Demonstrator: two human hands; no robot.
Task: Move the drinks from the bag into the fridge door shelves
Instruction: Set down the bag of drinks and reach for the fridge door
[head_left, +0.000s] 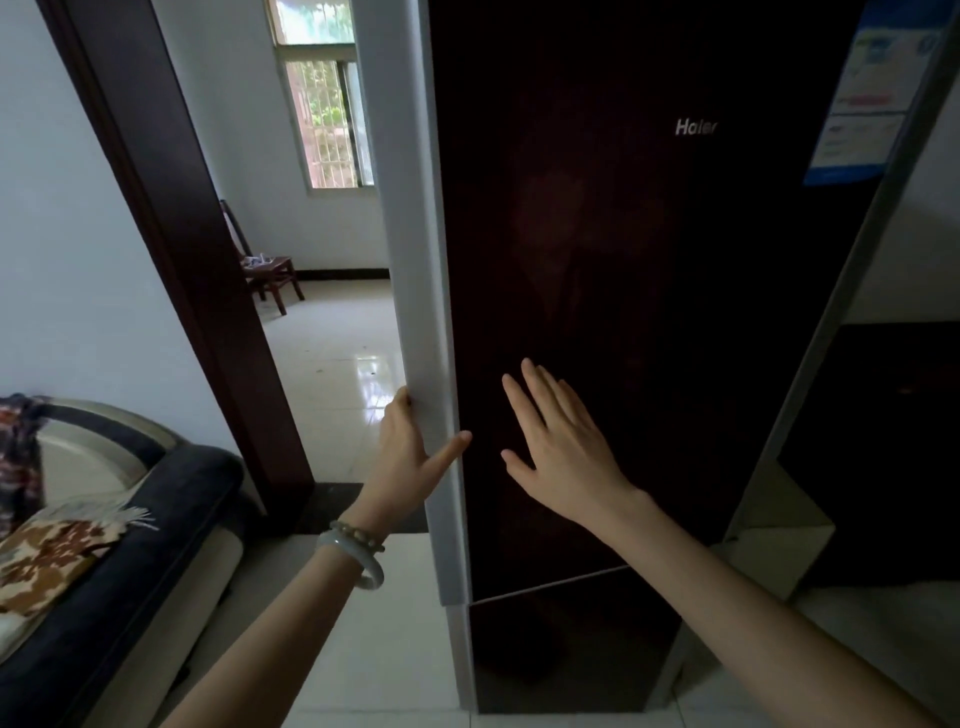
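Observation:
A tall fridge with a dark glossy door (623, 312) fills the middle of the head view. My left hand (410, 457) grips the door's pale grey left edge (415, 260), fingers wrapped behind it and thumb on the front. My right hand (556, 441) lies flat against the dark door face, fingers spread, holding nothing. The door's inside and its shelves are hidden. No bag and no drinks are in view.
A dark sofa (119, 545) with patterned cloths stands at the lower left. Behind the fridge edge a dark wooden door frame (171, 234) leads to a tiled room with a wooden chair (265, 270) and a window. A blue label (872, 88) sticks on the fridge's upper right.

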